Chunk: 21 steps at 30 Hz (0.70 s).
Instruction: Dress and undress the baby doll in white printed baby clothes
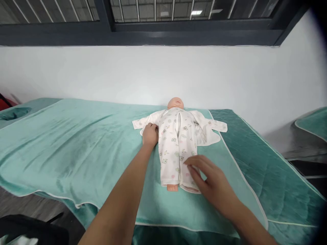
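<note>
A baby doll (pixel 175 102) lies on its back, its head toward the wall. White patterned trousers (pixel 170 149) cover its legs and reach up over its body, and one foot shows at the left leg opening. A white patterned top (pixel 208 131) is spread under and beside it, sleeves out to both sides. My left hand (pixel 150 134) is at the left side of the doll's waist, fingers curled at the cloth edge; what they grip is hidden. Over the right trouser leg is my right hand (pixel 206 173), thumb and index finger bent toward each other, with a gap between them.
A light green blanket (pixel 76 146) covers the bed, with a darker green quilted cover (pixel 265 163) at the right. Behind stands a white wall (pixel 102 75) below a barred window. A black object (pixel 33 229) is at the lower left.
</note>
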### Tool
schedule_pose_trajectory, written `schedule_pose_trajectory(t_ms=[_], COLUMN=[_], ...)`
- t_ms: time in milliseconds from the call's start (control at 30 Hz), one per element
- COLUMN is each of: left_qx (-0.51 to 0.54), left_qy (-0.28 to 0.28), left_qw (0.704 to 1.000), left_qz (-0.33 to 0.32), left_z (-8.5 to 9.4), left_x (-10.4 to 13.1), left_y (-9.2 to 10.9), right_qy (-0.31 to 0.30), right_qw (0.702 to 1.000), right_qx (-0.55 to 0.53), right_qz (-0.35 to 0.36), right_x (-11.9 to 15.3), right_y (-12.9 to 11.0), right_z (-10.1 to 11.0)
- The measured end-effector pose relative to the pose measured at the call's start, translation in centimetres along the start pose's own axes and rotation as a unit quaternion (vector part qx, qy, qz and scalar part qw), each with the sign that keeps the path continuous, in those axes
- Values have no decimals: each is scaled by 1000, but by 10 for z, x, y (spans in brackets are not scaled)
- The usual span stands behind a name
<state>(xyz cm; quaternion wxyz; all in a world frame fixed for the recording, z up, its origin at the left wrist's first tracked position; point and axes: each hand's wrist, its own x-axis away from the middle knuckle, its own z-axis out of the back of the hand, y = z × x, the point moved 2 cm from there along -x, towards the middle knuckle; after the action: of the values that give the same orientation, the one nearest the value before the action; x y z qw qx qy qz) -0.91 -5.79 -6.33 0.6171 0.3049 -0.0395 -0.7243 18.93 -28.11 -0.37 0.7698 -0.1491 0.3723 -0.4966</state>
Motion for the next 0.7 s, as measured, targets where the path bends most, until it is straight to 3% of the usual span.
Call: schedule_pose_trajectory(t_ms=[167,233,300,467,700], left_qx=[-5,-5,-4,-3,-6], left_qy=[-1,0,1,-4,-49], left_qw=[1000,1000,1000,1000,994], left_qz=[-2,-4,-7,-21,-101], left_z=[0,0,-1,0,13], left_x=[0,0,0,1,13], left_y=[0,-1,-2,-2,12], right_qy=[112,120,91,8,-15], right_qw=[988,983,981,983,992], right_qx=[93,113,132,169,121], right_qz=[-43,-82,-113,-73,-27], right_x=[-58,-80,-95,-96,-87], right_y=[83,116,138,145,136], right_z=[12,9,0,-23,-19])
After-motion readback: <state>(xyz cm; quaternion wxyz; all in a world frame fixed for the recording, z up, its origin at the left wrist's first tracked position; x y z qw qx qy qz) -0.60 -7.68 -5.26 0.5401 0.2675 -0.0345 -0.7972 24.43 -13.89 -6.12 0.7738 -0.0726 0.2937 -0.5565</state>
